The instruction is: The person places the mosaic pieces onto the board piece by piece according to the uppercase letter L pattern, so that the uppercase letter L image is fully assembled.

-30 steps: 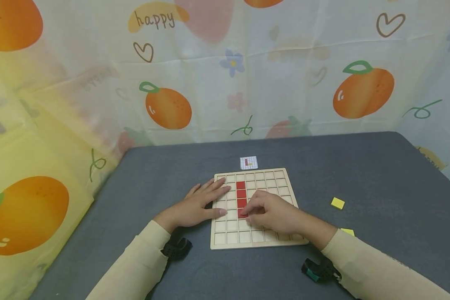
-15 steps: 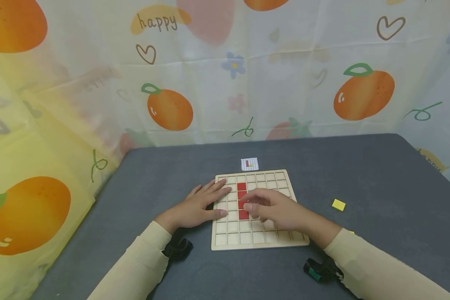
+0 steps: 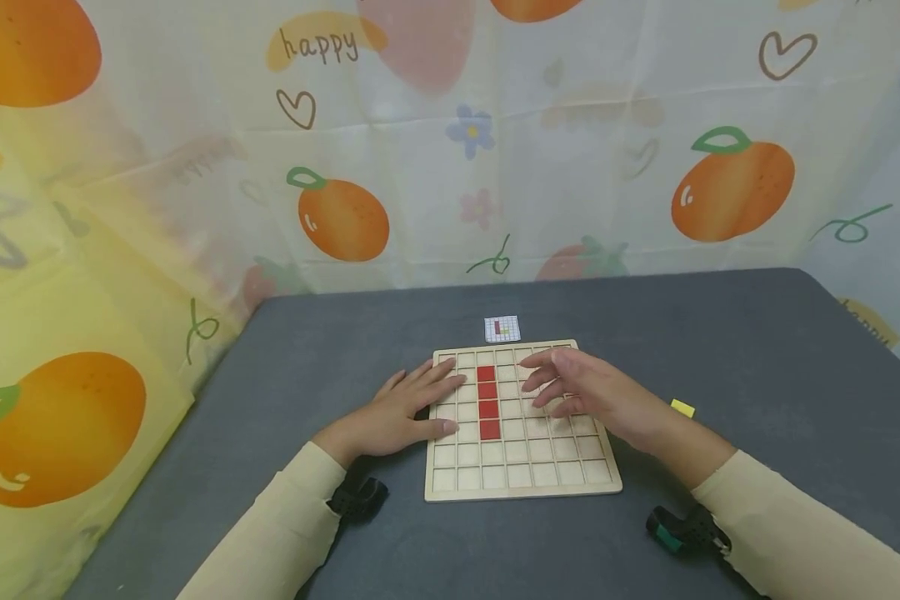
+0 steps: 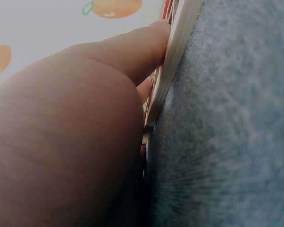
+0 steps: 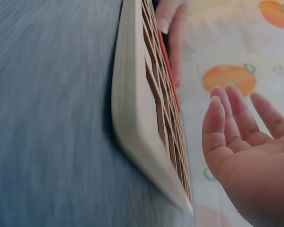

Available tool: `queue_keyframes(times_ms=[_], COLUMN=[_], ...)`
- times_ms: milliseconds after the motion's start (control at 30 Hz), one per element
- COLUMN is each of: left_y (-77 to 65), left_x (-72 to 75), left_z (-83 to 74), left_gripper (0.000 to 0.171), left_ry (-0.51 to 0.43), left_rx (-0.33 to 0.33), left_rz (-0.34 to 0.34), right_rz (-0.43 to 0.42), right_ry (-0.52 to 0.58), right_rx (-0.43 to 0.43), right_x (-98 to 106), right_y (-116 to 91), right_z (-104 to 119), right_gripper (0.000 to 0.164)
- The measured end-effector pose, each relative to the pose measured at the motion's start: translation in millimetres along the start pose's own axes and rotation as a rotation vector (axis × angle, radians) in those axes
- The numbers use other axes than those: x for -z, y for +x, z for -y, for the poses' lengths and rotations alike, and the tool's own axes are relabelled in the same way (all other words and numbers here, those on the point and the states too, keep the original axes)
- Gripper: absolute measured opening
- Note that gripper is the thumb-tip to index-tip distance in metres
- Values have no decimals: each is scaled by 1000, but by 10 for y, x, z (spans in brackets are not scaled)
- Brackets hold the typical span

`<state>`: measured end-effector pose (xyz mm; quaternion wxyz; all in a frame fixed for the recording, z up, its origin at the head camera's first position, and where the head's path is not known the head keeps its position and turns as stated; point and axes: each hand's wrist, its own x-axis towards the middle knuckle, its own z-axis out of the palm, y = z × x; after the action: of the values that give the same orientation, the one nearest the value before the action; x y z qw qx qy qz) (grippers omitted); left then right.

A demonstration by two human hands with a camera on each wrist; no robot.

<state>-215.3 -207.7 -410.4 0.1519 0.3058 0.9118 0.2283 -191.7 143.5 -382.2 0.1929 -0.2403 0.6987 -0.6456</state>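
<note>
A pale wooden grid board [image 3: 493, 477] lies on the dark grey table. Several red square tiles [image 3: 488, 409] fill neighbouring cells of one column, left of the board's middle. My left hand [image 3: 405, 414] rests on the board's left edge, fingers spread and straight, thumb [image 4: 146, 42] on the rim. Over the right part of the board hovers my right hand [image 3: 598, 392]. Its fingers are loosely bent and apart, with nothing between them; the right wrist view shows the raised hand [image 5: 251, 151] apart from the board's surface.
Behind the board lies a small printed card [image 3: 502, 329] with a grid and coloured squares. A yellow tile [image 3: 682, 408] sits on the table to the right, partly hidden by my right forearm. A fruit-patterned cloth [image 3: 420, 150] hangs behind the table.
My right hand has lifted from the lowest red tile and moved right and away, uncovering the red column. The forearm now covers the nearer yellow tile. My left hand stays in place.
</note>
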Motion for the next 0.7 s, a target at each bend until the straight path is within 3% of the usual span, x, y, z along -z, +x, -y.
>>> queue_keyframes(times_ms=[367, 700], left_y=[-12, 5], left_x=[10, 15], left_z=[-20, -18], left_gripper=[82, 82], left_ry=[-12, -11], left_rx=[-19, -5], left_rz=[5, 8], right_rz=[-61, -149], right_ry=[-36, -123], right_rx=[92, 86], right_x=[568, 1059], right_y=[-395, -735], right_z=[-49, -214], right_gripper=[60, 51])
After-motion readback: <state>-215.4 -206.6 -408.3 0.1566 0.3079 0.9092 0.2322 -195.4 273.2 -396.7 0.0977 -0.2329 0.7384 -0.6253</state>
